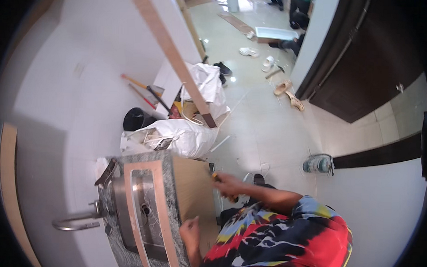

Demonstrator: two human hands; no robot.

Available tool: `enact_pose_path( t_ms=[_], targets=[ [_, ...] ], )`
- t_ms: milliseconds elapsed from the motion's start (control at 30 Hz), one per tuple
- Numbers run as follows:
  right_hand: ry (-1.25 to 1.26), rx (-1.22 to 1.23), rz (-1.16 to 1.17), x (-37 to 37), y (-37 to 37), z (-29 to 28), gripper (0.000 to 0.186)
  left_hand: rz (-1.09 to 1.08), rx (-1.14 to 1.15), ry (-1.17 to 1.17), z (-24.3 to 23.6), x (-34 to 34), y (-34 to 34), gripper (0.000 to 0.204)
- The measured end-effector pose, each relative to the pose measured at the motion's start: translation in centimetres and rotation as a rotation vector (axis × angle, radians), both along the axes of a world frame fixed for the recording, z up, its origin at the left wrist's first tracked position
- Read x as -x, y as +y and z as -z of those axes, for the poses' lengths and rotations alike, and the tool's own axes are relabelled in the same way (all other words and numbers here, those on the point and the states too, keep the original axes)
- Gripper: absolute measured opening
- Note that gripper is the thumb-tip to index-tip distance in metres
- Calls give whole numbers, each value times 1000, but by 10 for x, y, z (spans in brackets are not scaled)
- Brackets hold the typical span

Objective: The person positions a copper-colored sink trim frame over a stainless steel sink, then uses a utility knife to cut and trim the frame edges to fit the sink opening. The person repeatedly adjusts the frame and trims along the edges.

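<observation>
My right hand (230,185) is closed around an orange-and-black hand tool (216,177), whose exact kind is too blurred to tell. It is held beside the front edge of a wooden cabinet panel (196,189). My left hand (190,230) is near the same panel, by the granite edge of the counter (168,186). Its fingers are curled in, and what they hold, if anything, does not show. A narrow wooden frame (160,211) lies across the counter over a steel sink (123,220).
A curved tap (76,225) is left of the sink. Beyond the counter are white sacks (187,138), a black bucket (135,119) and a long leaning board (169,47). A gas cylinder (317,164), shoes (283,87) and a hammer (275,72) are on the floor. Other people are far off.
</observation>
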State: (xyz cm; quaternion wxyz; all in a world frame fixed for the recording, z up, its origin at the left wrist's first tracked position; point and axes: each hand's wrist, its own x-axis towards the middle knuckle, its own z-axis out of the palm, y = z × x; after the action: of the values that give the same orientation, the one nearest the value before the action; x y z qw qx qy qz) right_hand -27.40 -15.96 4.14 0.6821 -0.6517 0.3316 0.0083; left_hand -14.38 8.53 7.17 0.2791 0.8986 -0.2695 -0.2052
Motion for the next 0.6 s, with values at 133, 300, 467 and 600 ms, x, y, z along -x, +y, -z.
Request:
enact_pose_path(
  t_ms=[133,300,467,600],
  targets=[
    [121,-53,286,106,-90,-15,33,476,-297,264,90,40,-89,30],
    [202,84,514,194,-165,15,41,713,-382,269,103,56,-184,34],
    [331,232,485,222,-221,40,34,637,-399,206,133,35,-272,38],
    [341,306,405,217,-279,55,30,689,-482,229,178,18,-332,36]
  ],
)
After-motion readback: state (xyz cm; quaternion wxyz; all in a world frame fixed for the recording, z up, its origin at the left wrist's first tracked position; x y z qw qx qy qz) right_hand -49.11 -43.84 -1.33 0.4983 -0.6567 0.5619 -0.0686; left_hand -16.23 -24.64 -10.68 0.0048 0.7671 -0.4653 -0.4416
